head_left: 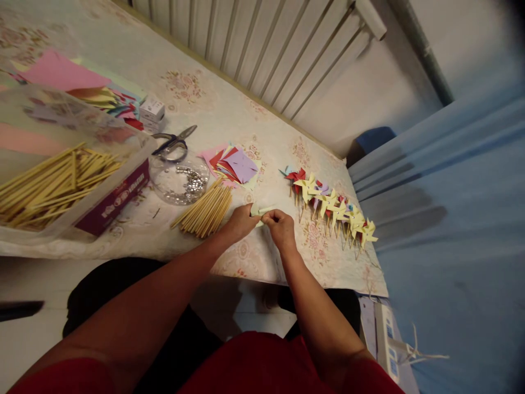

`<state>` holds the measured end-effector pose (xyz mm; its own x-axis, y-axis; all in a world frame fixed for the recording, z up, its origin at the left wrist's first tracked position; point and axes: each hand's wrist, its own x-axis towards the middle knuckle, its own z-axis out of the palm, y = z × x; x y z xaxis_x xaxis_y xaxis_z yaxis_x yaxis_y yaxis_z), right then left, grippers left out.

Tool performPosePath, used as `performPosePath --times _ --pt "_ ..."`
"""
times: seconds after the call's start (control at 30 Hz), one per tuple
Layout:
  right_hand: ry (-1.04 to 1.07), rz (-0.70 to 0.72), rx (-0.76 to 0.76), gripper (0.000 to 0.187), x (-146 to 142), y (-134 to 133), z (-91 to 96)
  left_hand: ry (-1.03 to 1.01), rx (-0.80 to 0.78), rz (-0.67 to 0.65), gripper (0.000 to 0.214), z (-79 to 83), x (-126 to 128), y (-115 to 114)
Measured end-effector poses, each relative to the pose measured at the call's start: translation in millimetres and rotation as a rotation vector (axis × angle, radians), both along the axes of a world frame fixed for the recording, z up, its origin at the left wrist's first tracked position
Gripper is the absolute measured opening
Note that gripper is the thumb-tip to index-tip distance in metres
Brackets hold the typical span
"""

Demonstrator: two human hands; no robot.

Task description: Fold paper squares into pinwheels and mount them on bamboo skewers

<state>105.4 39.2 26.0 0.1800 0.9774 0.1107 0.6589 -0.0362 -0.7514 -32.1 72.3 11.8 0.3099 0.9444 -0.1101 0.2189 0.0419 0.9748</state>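
My left hand (pixel 241 221) and my right hand (pixel 280 227) meet over the table, both pinched on a small pale green paper piece (pixel 261 210). A loose bundle of wooden sticks (pixel 205 209) lies just left of my left hand. A pile of cut coloured paper squares (pixel 233 164) sits behind the hands. To the right, a row of finished paper pinwheels (pixel 330 205) on sticks lies along the table.
A clear round dish of pins (pixel 179 180) and black-handled scissors (pixel 174 142) lie behind the sticks. A clear box of more sticks (pixel 53 183) stands at left, with coloured paper sheets (pixel 61 71) beyond. A radiator (pixel 262 49) lines the wall; blue fabric (pixel 451 219) hangs at right.
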Motion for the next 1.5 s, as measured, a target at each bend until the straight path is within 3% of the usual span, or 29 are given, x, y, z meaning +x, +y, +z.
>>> performPosePath --times 0.1,0.27,0.5,0.73,0.97,1.17,1.37,1.5 --pt "0.027 -0.011 -0.022 0.013 0.5 0.6 -1.6 0.01 -0.009 -0.005 0.023 2.2 -0.4 -0.2" --pt "-0.229 0.124 0.148 0.012 -0.4 -1.3 3.2 0.043 -0.01 0.006 0.024 3.9 -0.1 0.9" --pt "0.072 -0.02 -0.042 0.012 -0.3 3.7 -2.1 0.035 -0.004 0.0 0.024 3.7 -1.2 1.0" --pt "-0.294 0.153 0.162 0.013 -2.3 -0.5 6.0 0.068 0.016 0.007 0.023 -0.7 0.1 2.7" --pt "0.014 0.004 -0.053 0.013 -1.6 5.7 2.5 0.038 0.005 0.007 0.025 1.0 -1.6 1.2" --pt "-0.244 0.165 0.141 0.013 -0.5 4.6 6.4 0.076 0.001 0.017 0.026 -0.1 -0.6 3.0" --pt "-0.009 -0.005 -0.026 0.013 -2.8 6.4 2.0 0.048 0.006 0.022 0.026 -0.9 -0.8 2.5" --pt "-0.132 0.079 0.053 0.013 -1.5 6.3 3.4 0.056 0.009 0.016 0.027 -0.1 -1.5 2.6"
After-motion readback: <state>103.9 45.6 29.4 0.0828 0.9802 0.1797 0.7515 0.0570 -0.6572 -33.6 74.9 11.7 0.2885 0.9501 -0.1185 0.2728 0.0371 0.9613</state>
